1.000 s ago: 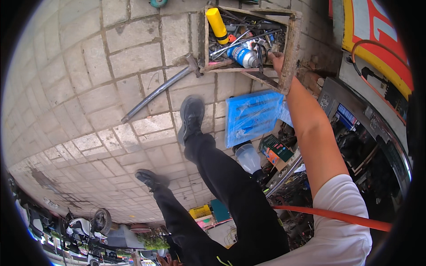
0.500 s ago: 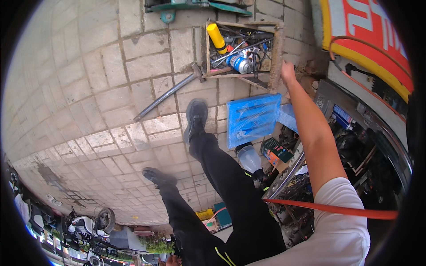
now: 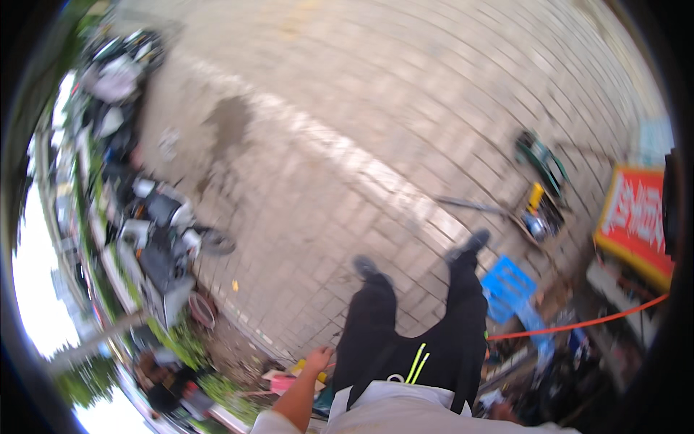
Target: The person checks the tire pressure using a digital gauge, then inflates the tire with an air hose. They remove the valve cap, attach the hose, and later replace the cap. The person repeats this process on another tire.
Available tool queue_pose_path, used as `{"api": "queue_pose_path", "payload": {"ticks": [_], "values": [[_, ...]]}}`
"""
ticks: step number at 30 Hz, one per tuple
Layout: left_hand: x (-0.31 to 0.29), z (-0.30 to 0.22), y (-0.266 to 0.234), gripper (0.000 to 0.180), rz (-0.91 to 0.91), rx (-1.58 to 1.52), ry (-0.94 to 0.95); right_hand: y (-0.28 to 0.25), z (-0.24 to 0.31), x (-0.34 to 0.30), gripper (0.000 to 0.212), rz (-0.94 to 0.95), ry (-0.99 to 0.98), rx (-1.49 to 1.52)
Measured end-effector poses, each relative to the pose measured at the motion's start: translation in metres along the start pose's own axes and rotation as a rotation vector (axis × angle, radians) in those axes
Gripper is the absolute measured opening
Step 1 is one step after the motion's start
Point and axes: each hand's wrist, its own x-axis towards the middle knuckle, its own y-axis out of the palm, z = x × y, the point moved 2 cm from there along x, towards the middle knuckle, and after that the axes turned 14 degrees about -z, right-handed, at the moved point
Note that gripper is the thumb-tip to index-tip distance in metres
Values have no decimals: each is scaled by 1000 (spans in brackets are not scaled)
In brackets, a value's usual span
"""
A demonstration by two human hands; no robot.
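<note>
If the hammer [image 3: 471,205] is tripped over, knees could be hurt | left hand [image 3: 318,359] by trousers [image 3: 367,315], grip can't be told | right hand unseen

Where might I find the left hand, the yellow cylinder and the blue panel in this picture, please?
Left hand [image 3: 319,359]: head view, middle of the hand.
Yellow cylinder [image 3: 536,197]: head view, middle of its side.
Blue panel [image 3: 507,288]: head view, middle of its face.

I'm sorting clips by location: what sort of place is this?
Probably the pavement outside a roadside workshop: an open box of tools sits on the paving, a red-and-yellow sign stands at the right, and parked two-wheelers line the left.
</note>
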Motion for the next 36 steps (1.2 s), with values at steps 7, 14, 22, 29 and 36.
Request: {"api": "queue_pose_path", "payload": {"ticks": [7, 14, 22, 29, 36], "values": [[-22, 156, -54, 45, -149, -349, -1, 77, 346, -242, 33, 39, -797, -214], [-120, 299, 41, 49, -247, -719, -449, 204, 606, -603, 29, 148, -1432, -360], [-118, 315, 115, 53, 58, -1152, -645, 368, 655, -760, 24, 2, -1516, -838], [-43, 513, -45, 43, -641, -1640, -926, 512, 693, -793, 20, -261, -1446, -1692], [-66, 573, 2, 46, -293, -1805, -1233, 870, 609, -1129, 24, 233, -2044, -1098]]}}
